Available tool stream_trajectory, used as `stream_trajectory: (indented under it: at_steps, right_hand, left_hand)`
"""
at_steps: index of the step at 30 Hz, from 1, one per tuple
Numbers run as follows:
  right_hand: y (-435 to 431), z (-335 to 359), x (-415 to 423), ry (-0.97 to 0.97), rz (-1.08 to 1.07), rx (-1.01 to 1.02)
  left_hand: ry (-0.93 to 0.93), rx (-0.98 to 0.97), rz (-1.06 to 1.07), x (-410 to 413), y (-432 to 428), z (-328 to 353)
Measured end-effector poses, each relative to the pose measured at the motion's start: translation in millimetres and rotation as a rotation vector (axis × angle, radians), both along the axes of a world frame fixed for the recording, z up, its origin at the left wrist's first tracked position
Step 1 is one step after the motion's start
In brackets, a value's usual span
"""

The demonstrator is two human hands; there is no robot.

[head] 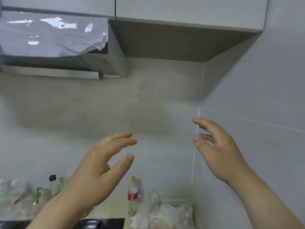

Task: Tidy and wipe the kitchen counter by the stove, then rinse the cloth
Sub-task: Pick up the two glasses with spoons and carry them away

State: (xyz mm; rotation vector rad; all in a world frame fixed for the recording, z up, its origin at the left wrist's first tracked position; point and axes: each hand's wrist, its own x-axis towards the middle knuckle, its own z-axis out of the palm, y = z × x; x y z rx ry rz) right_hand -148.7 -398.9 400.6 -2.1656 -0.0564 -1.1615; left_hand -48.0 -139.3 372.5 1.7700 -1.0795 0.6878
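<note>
We find the counter point(113, 207) at the bottom edge, pale and blurred, just behind the black stove point(105, 223). It carries a red-labelled bottle point(132, 194) and what appear to be crumpled plastic bags point(173, 214). The 2 hands, left hand point(99, 171) and right hand point(219, 151), are raised before the wall, fingers loosely spread, holding nothing.

Both forearms raised. Left hand point(99, 166) relaxed, fingers extended, thumb apart, holding nothing. Right hand point(217, 149) well apart to its right, fingers loosely spread, apparently empty; slight blur.
</note>
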Motion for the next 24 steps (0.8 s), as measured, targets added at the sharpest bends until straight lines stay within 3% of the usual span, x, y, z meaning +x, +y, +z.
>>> stream_trajectory:
  at_steps: [4,10,18,24]
  right_hand:
    - [-3.8,-65.7,-26.0,0.177,0.052,0.218]
    - [7.1,-175.2,-59.6,0.431,0.062,0.354]
    - [44.1,-288.3,-76.7,0.709,0.068,0.394]
    - [78.3,-382.3,-68.4,0.939,0.072,0.327]
  left_hand:
    - [0.362,-0.003,-0.054,-30.8,5.3,-71.2]
    - [0.719,0.003,0.021,-78.6,26.3,-168.7]
    - [0.989,0.150,0.121,-108.4,59.8,-274.3]
    - [0.899,0.454,0.124,-83.5,61.3,-336.5]
